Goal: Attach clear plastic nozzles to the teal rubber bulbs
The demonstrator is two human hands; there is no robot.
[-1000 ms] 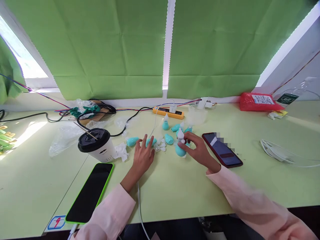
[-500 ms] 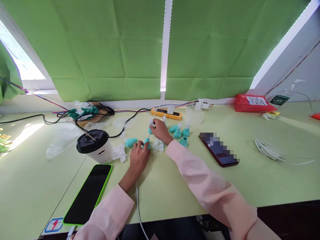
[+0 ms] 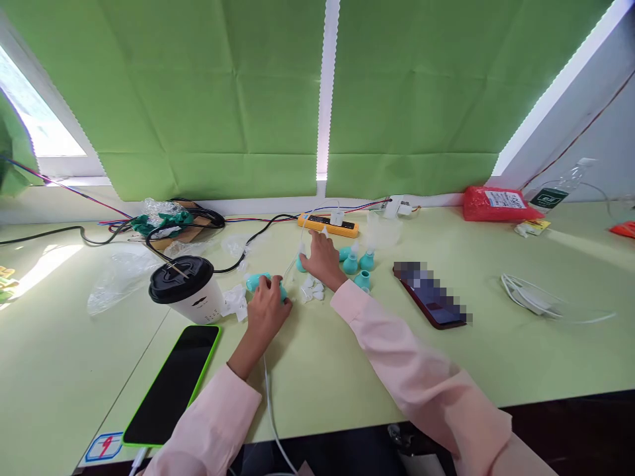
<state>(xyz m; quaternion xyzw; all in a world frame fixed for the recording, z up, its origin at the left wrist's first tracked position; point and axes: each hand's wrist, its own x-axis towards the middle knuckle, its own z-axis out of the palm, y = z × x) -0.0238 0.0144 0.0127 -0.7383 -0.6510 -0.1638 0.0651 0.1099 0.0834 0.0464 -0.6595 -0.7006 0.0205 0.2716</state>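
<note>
My left hand [image 3: 268, 309] rests low over the table, its fingers closed round a small turquoise rubber bulb [image 3: 284, 293], mostly covered. Just behind those fingers lies another turquoise bulb [image 3: 254, 283] on its side. My right hand [image 3: 323, 262] is farther back, thumb and forefinger spread apart. Its thumb is beside or against a turquoise bulb with a clear tip [image 3: 301, 264]; I cannot tell if they touch. To the right of it stand bulbs with clear tips [image 3: 350, 264] and an open-necked bulb [image 3: 363, 280]. Crumpled white scraps [image 3: 312, 289] lie between my hands.
At the left are a paper cup with black lid [image 3: 198, 304], a green-cased phone [image 3: 173, 387] and crumpled tissue [image 3: 235, 303]. A yellow power strip [image 3: 328, 225] sits behind my right hand. A dark phone [image 3: 431, 297] and white cable [image 3: 530, 301] lie right.
My right hand has opened from its pinch near the clear tip and shifted slightly right. My left hand has moved a little left and down with the turquoise bulb.
</note>
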